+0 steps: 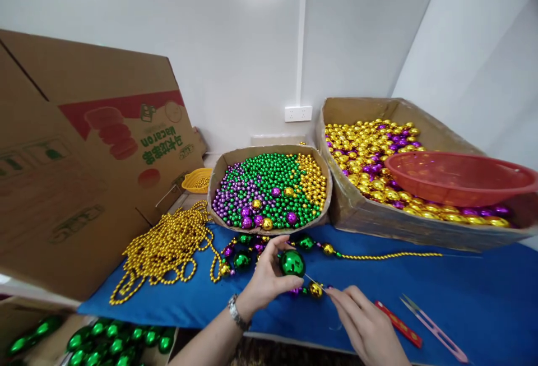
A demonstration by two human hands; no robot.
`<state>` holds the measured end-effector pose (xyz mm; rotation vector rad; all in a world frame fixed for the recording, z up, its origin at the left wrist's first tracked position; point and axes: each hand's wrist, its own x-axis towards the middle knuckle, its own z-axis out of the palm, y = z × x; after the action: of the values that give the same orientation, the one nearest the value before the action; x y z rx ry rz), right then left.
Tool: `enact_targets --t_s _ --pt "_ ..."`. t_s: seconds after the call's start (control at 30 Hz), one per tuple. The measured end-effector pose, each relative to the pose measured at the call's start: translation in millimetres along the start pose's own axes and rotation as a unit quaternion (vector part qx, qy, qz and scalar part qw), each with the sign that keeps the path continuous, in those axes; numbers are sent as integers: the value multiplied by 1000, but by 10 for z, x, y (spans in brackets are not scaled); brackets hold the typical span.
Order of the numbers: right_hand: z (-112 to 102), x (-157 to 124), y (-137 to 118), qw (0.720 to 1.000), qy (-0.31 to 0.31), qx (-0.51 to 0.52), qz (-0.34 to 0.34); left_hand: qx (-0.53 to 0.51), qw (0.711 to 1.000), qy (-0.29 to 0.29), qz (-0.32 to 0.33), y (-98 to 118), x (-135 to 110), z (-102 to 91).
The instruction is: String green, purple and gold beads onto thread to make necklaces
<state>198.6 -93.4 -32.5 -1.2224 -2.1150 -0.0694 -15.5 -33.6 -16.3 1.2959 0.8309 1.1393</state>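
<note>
Left hand (263, 279): fingers curled around a large green ball (292, 263), thumb under it and index over the top. It is held just above the blue-covered worktop (483, 293), near the middle of the front edge. Watch (236, 313) on that wrist.

Right hand (367, 327): comes in from the front edge. Thumb and forefinger are pinched together on a thin wire (316, 283) that runs up-left toward the green ball. A small gold bead (315, 290) sits on the line just beside those fingertips, with purple beads next to it.

Strung piece: a row of green, purple and gold balls (241, 259) lies behind the left hand. A thin gold bead strand (390, 255) trails from it toward the right end.

Left end of worktop: loose heap of gold bead strands (168, 248).

Back edge, centre: shallow cardboard tray (218, 172) of small green, purple and gold beads.

Back right: larger cardboard box (357, 209) of gold and purple balls, with a red basin (458, 178) resting on top.

Front right: pink thread snips (432, 327) and a red stick (399, 324) lie flat, apart from each other.

Far left: a big printed carton (84, 158) leans in.

Below the front-left corner: more green balls (113, 338).
</note>
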Motion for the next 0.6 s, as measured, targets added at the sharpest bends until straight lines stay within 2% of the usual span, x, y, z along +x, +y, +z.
enact_targets --t_s 0.23,0.4,0.5,0.6 --pt "67 -71 62 999 30 -15 6 -39 998 21 -38 -14 40 64" --pt "126 -82 64 999 33 -7 7 -54 997 -3 -52 -63 13 137" --pt "111 -79 75 999 41 7 14 -50 997 -37 -42 -31 56 128" --pt "29 -73 116 997 60 24 37 -24 999 -24 3 109 261 81"
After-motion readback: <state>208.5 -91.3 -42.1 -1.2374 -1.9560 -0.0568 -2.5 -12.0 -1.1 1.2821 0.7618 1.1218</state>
